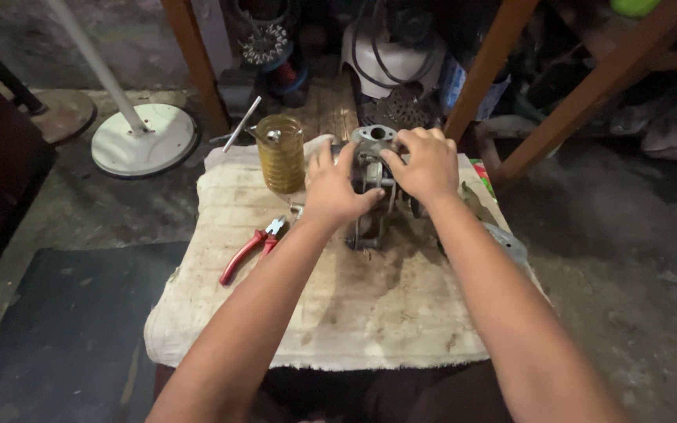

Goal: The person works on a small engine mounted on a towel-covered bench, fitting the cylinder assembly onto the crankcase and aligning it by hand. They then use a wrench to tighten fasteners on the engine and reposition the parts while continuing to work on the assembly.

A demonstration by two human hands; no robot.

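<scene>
Head view, looking down on a cloth-covered table (354, 329). Near the far edge, midway along it, one grey metal engine part (371, 168), standing upright, long axis running from the cloth up to a round flange with a hole at the top. Both hands on it: left hand (334, 188) against the part's left side, fingers spread and pressed to the metal; right hand (426, 166) over the top right, fingers (413, 141) curled down and gripping the body. Part directly between the two hands, both equally close, both touching. Left of the part, toward the far left corner, one glass jar (280, 153) of yellowish liquid with one metal rod (241, 125) leaning in it. Nearer the left edge, one pair of red-handled pliers (251, 249), lying flat, jaws pointing toward the part. Two hands, one part, one jar, one pliers.
</scene>
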